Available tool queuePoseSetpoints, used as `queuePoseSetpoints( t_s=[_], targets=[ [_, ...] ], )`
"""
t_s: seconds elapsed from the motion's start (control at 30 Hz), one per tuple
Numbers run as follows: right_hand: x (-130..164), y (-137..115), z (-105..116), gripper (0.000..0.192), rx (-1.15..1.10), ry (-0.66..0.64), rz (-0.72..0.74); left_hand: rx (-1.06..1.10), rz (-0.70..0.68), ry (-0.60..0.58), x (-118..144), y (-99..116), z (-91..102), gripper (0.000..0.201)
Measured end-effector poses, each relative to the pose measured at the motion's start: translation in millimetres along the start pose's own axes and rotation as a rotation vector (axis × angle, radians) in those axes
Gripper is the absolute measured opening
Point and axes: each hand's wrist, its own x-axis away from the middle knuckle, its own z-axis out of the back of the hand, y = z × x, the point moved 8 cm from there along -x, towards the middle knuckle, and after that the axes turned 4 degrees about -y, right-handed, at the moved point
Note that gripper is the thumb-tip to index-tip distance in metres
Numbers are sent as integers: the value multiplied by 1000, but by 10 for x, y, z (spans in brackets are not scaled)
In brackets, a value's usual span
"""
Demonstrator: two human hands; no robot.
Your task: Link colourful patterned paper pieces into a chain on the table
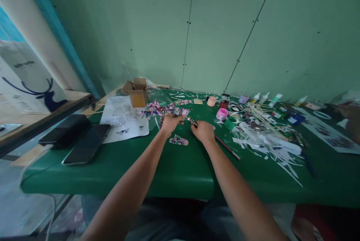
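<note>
My left hand holds a strip of multicoloured patterned paper over the green table. My right hand grips a small pair of scissors whose blades point at the paper, between the two hands. A small cut-off piece of the same patterned paper lies on the table just below my hands. A thin dark stick lies to the right of my right wrist.
Two dark phones and a printed sheet lie at the left, with a small cardboard box behind. Tape rolls, paint bottles, wooden sticks and white paper scraps crowd the right. Another person's hand shows at far right.
</note>
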Motion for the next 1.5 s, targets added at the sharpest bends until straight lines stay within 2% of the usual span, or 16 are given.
queuePoseSetpoints(
  t_s=[0.17, 0.37, 0.5, 0.73, 0.8, 0.97, 1.03, 1.1, 1.2, 1.3, 1.4, 1.5],
  targets=[
    [-1, -4, 1, 28, -18, 11, 39, 82, -14, -24, -32, -39, -7, 21],
    [23, -38, 32, 32, 38, 13, 56, -115, -47, 25, -55, -71, 70, 27],
    [39, -53, 66, 33, 82, 17, 45, -149, -87, 43, -42, -18, 86, 24],
    [61, -82, 99, 32, 101, 25, 42, -233, -53, 100, 33, 42, 96, 26],
    [62, -98, 89, 31, 88, 9, 32, -179, -34, 88, 31, 33, 73, 25],
    [33, -29, 59, 28, 12, -9, -16, 221, 39, 78, 0, 3, 48, 18],
    [5, 53, 64, 26, -80, 20, -32, 280, 36, 89, 6, 32, 66, 22],
    [-24, 131, 77, 27, -281, 65, -32, 289, 31, 73, 19, 57, 65, 25],
    [-51, 176, 69, 30, -820, 104, 7, 275, 38, 8, 39, 60, 8, 28],
    [-55, 78, 9, 32, -1301, 31, 63, 226, 40, -30, 54, 45, -51, 31],
    [-39, -42, -37, 33, -1479, -54, 88, 185, 49, -42, 67, 33, -86, 31],
    [-37, -45, -55, 34, -1522, -48, 61, 168, 38, -38, 77, 42, -90, 30]
  ],
)
